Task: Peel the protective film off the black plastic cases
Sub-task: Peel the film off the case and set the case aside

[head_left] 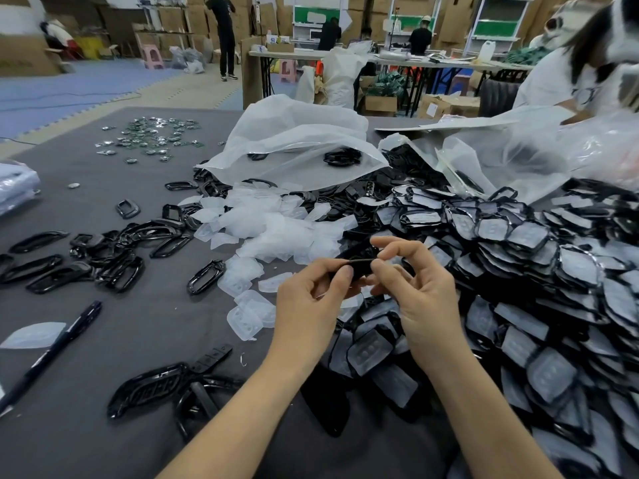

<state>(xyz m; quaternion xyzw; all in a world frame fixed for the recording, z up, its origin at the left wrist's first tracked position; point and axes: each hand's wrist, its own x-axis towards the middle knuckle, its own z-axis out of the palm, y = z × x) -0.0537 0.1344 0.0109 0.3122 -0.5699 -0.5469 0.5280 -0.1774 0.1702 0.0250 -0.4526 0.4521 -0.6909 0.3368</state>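
Centrally, we pinch one glossy black plastic case (pixel 361 267), fingertips of left hand (pixel 307 305) and right hand (pixel 425 299) curled round it, above frosted, crumpled peeled films (pixel 262 223) on grey felt table (pixel 155 323).

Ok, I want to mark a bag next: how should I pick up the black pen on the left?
Pinch the pen mid-barrel from above and its right: it lies flat, diagonal on the table, bare cloth on that side, a film scrap close on its left.
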